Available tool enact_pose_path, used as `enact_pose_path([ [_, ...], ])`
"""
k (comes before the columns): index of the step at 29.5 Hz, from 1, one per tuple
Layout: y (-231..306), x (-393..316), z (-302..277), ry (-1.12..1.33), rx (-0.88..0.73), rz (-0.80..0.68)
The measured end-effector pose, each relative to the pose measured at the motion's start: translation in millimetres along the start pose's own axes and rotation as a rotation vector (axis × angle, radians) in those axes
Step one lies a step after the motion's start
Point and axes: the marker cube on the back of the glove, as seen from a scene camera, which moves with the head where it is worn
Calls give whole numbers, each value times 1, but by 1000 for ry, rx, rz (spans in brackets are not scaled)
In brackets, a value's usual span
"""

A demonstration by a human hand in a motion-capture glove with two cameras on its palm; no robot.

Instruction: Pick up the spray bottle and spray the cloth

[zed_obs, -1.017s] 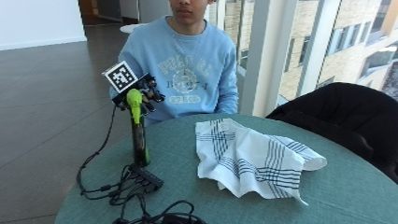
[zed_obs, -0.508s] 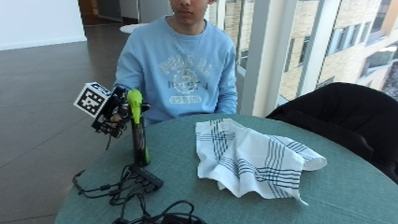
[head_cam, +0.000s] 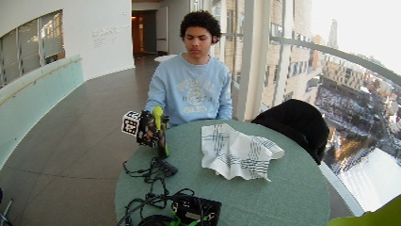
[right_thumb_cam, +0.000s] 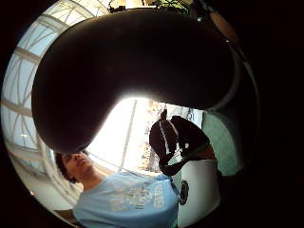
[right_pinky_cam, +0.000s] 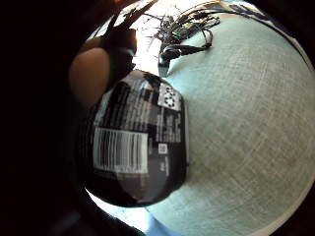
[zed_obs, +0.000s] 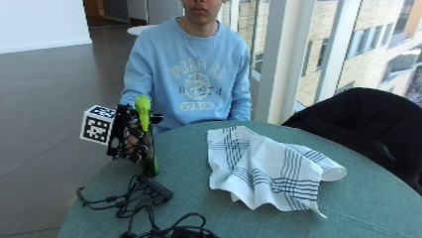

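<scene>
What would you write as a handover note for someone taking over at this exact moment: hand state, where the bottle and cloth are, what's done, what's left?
Right hand: gloved, fingers wrapped around the spray bottle, gripping its dark body below the green head.
Spray bottle: upright at the table edge on the person's right; its base looks on or barely above the surface, I can't tell which. The little finger side palm view shows its labelled body close to the palm.
Cloth: white with dark stripes, lying crumpled mid-table, apart from the bottle.
Done: bottle grasped.
Left: lift it, aim the nozzle at the cloth, spray.
</scene>
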Motion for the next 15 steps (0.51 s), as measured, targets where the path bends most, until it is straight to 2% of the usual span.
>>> enact_pose_path([
  [15, -15, -2, 1, 111, 131, -37],
])
